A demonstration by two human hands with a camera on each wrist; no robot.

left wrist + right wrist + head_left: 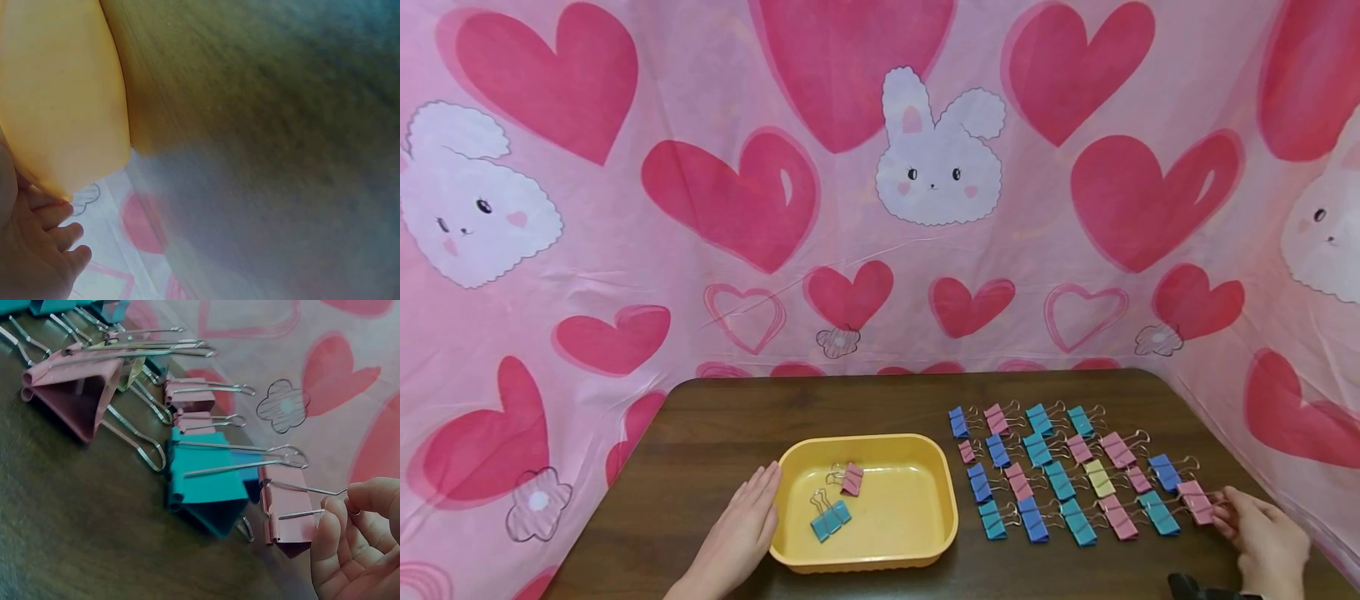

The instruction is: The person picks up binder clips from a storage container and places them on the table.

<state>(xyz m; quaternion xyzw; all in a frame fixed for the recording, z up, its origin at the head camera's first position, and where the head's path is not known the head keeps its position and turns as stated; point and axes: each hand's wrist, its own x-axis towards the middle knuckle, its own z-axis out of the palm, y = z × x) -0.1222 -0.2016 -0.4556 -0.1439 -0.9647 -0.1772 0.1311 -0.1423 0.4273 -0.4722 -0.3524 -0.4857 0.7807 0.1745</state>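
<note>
My right hand (1266,533) pinches the wire handle of a pink binder clip (1195,502) at the right end of the front row. Up close in the right wrist view, thumb and finger meet on that wire, beside a teal binder clip (209,465). At the left, my left hand (737,525) rests with straight fingers against the side of a yellow tray (895,508). Inside the tray lie a small pink binder clip (852,479) and a teal binder clip (831,521). The left wrist view shows the tray's outer wall (69,94) above the fingers.
Rows of blue, pink, teal and yellow binder clips (1060,481) lie right of the tray on the dark wooden table (730,417). A black object (1187,586) shows by the right wrist. A pink heart-patterned cloth (722,83) hangs behind and beside the table.
</note>
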